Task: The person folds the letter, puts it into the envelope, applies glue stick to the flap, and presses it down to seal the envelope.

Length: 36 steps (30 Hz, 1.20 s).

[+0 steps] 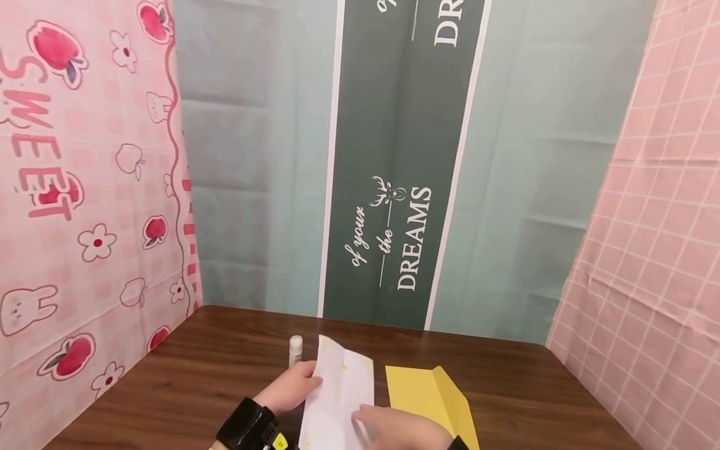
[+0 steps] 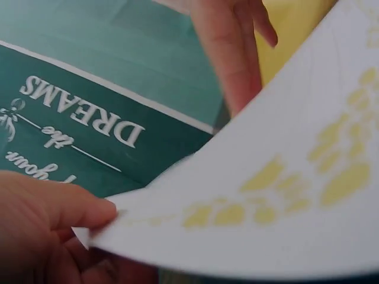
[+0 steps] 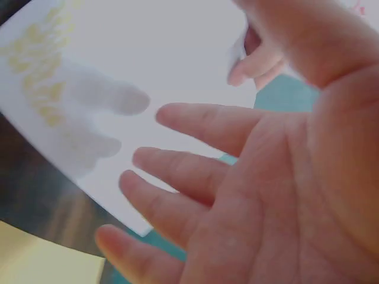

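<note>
A creased white sheet of paper [image 1: 337, 400] with yellow printed patterns is held up above the table. My left hand [image 1: 289, 387] pinches its left edge; in the left wrist view the thumb and fingers grip a corner [image 2: 47, 228]. The pattern on the sheet [image 2: 284, 236] shows there as yellow patches. My right hand [image 1: 405, 430] is at the sheet's right side. In the right wrist view its fingers [image 3: 195, 127] are extended and spread, their shadow falling on the paper. Whether they touch it I cannot tell.
A folded yellow paper [image 1: 416, 390] lies on the brown wooden table [image 1: 225, 350], right of the white sheet. Behind my left hand stands a white glue-stick-like tube [image 1: 295, 350]. Printed cloths hang at the back and both sides.
</note>
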Motion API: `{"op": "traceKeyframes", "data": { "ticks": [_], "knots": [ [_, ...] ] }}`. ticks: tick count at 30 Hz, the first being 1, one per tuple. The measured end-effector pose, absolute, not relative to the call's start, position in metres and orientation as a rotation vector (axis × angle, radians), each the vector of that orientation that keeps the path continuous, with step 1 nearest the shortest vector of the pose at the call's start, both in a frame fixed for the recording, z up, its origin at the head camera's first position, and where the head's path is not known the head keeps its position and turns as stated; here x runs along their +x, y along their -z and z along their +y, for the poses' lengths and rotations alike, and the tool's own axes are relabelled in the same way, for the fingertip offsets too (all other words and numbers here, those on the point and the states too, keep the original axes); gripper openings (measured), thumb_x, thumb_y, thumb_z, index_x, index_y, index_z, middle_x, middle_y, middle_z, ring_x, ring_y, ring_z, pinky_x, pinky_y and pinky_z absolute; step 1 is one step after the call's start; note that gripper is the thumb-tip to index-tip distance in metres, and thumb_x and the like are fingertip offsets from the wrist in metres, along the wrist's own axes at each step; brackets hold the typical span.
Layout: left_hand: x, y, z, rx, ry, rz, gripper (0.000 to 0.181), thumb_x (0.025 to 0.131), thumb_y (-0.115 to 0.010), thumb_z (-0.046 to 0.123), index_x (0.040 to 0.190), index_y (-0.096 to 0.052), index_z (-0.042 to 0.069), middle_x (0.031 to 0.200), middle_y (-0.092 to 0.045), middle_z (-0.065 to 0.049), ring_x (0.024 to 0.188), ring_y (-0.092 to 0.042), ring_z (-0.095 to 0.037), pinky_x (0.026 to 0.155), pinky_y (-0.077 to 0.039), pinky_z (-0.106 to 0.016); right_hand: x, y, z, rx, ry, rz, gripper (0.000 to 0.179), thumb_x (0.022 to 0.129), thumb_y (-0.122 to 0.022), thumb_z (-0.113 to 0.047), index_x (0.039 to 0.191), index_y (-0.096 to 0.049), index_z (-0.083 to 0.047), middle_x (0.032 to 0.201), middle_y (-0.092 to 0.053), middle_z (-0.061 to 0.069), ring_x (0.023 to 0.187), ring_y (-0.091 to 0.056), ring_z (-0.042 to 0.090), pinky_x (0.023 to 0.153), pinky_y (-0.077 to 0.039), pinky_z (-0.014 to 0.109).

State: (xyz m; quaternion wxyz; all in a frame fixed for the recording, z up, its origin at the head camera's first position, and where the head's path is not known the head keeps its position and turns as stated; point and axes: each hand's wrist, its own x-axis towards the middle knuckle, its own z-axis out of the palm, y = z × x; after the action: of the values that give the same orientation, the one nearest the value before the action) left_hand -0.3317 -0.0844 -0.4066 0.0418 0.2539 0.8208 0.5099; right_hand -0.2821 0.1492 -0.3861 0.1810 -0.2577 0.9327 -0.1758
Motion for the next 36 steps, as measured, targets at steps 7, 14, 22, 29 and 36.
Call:
{"op": "traceKeyframes", "data": {
  "ticks": [7, 14, 22, 29, 36],
  "knots": [
    [-0.327, 0.388, -0.084, 0.762, -1.892, 2.222, 0.037, 0.098, -0.043, 0.011, 0.126, -0.045, -0.013, 0.098, -0.064, -0.016, 0.082, -0.064, -0.023, 0.069, -0.054, -0.041, -0.27, 0.373, 0.15, -0.974, 0.372, 2.793, 0.092, 0.074, -0.071, -0.054, 0.145, -0.032, -0.01, 0.149, -0.028, 0.011, 0.135, -0.029, 0.021, 0.099, -0.038, 0.035],
    [-0.324, 0.391, -0.096, 0.629, -2.051, 2.091, 0.048, 0.098, -0.04, 0.011, 0.138, -0.025, -0.011, 0.111, -0.055, -0.02, 0.087, -0.063, -0.026, 0.072, -0.053, -0.043, -0.263, 0.359, 0.156, -1.196, 0.469, 2.935, 0.059, 0.087, -0.063, -0.037, 0.139, -0.046, -0.017, 0.142, -0.043, 0.005, 0.127, -0.042, 0.022, 0.095, -0.042, 0.036],
    [-0.33, 0.384, -0.092, 0.742, -2.059, 2.002, 0.061, 0.089, -0.042, 0.0, 0.145, -0.018, -0.003, 0.116, -0.049, -0.021, 0.089, -0.059, -0.025, 0.074, -0.052, -0.045, -0.255, 0.333, 0.161, -1.429, 0.545, 2.865, 0.036, 0.098, -0.048, -0.03, 0.129, -0.058, -0.014, 0.137, -0.049, 0.007, 0.118, -0.051, 0.019, 0.09, -0.045, 0.029],
    [-0.334, 0.386, -0.09, 0.56, -2.054, 1.859, 0.042, 0.097, -0.046, 0.019, 0.129, -0.044, -0.009, 0.1, -0.065, -0.012, 0.085, -0.063, -0.02, 0.072, -0.053, -0.037, -0.247, 0.323, 0.153, -1.726, 0.741, 2.64, 0.037, 0.089, -0.061, -0.005, 0.126, -0.06, -0.01, 0.129, -0.056, 0.006, 0.114, -0.055, 0.017, 0.084, -0.045, 0.018],
    [-0.331, 0.387, -0.091, 0.665, -1.998, 2.028, 0.039, 0.096, -0.042, 0.009, 0.128, -0.042, -0.013, 0.095, -0.065, -0.013, 0.078, -0.062, -0.017, 0.068, -0.052, -0.032, -0.244, 0.32, 0.151, -1.596, 0.805, 2.539, 0.027, 0.098, -0.049, -0.023, 0.111, -0.068, -0.008, 0.109, -0.066, -0.003, 0.101, -0.058, 0.005, 0.081, -0.047, 0.02]
  ]
}}
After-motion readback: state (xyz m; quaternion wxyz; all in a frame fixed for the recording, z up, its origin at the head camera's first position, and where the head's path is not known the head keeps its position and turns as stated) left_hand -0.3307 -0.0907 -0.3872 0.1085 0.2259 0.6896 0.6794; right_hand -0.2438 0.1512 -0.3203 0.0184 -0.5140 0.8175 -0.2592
